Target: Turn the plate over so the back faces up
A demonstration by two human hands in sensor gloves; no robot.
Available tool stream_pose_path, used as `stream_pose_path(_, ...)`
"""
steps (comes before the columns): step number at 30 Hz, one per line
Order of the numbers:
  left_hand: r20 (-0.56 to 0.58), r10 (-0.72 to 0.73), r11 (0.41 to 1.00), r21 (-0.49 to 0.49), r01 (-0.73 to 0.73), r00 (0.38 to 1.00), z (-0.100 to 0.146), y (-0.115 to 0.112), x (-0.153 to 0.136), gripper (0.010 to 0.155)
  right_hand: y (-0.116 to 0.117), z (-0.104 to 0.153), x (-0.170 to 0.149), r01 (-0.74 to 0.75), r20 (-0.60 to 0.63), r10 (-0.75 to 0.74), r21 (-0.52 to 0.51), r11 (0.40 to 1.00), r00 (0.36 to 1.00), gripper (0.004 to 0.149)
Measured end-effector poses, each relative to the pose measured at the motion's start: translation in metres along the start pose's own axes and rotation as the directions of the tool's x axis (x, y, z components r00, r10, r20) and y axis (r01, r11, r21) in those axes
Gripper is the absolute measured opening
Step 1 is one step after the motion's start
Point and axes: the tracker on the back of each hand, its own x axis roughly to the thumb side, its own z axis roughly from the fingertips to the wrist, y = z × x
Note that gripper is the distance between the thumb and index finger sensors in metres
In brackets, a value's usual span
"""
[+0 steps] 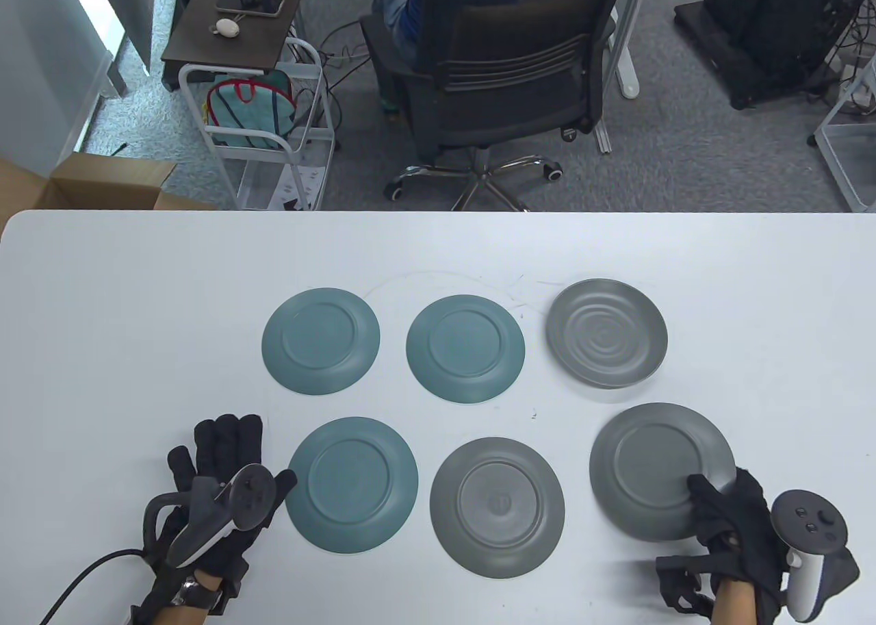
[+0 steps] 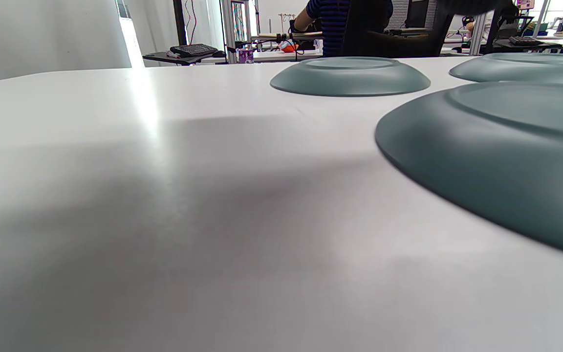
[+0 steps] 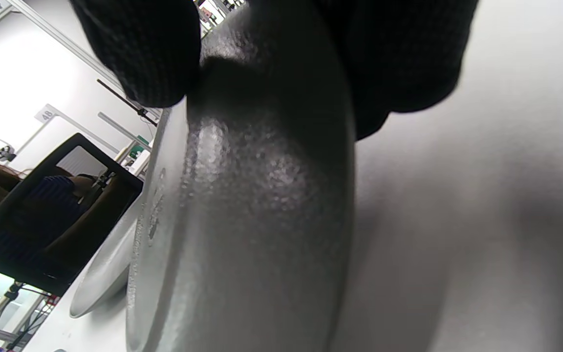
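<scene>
Several plates lie on the white table (image 1: 137, 310). Three teal plates (image 1: 320, 341) (image 1: 465, 348) (image 1: 352, 484) and a grey plate (image 1: 497, 506) lie back up. A grey plate (image 1: 606, 333) at the far right lies face up, showing rings. My right hand (image 1: 718, 515) grips the near rim of another grey plate (image 1: 657, 467), back up; in the right wrist view the fingers (image 3: 140, 54) pinch its rim (image 3: 242, 220). My left hand (image 1: 219, 474) rests flat on the table left of the near teal plate (image 2: 496, 151), holding nothing.
An office chair (image 1: 493, 70) with a seated person stands beyond the table's far edge. A cart (image 1: 260, 125) and a cardboard box (image 1: 89, 180) stand at the far left. A cable (image 1: 82, 577) trails from my left wrist.
</scene>
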Motion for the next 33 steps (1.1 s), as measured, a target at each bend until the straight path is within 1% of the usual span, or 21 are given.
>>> stream_pose_path(9,-0.002,-0.001,1.0,-0.001,0.001,1.0,0.0,0.0,0.0,0.09,0.004,-0.009,-0.009,-0.074,-0.066,0.074,0.013,0.997,0.995,0.08)
stream_pose_path(15,-0.004,-0.002,1.0,-0.005,0.002,1.0,0.0,0.0,0.0,0.09,0.007,-0.013,-0.015,-0.109,-0.086,0.111,0.02,0.994,0.99,0.08)
stream_pose_path(21,-0.007,-0.002,1.0,-0.008,0.002,1.0,-0.001,0.0,-0.001,0.09,0.007,-0.014,-0.015,-0.141,-0.083,0.142,0.023,0.99,0.986,0.08)
stream_pose_path(24,-0.008,-0.006,1.0,-0.01,0.006,1.0,-0.001,0.0,-0.001,0.09,0.008,-0.014,-0.014,-0.177,-0.078,0.177,0.006,0.984,0.981,0.079)
stream_pose_path(27,-0.008,-0.005,1.0,-0.012,0.005,1.0,-0.001,0.0,-0.001,0.09,0.01,-0.012,-0.011,-0.257,-0.061,0.255,-0.023,0.966,0.965,0.078)
stream_pose_path(30,-0.01,-0.007,1.0,-0.013,0.007,1.0,-0.001,0.0,-0.001,0.09,0.011,-0.011,-0.008,-0.277,-0.057,0.275,-0.024,0.961,0.96,0.077)
stream_pose_path(33,-0.009,-0.006,1.0,-0.014,0.006,1.0,-0.001,0.0,-0.001,0.09,0.012,-0.01,-0.005,-0.332,-0.04,0.33,-0.046,0.942,0.943,0.077)
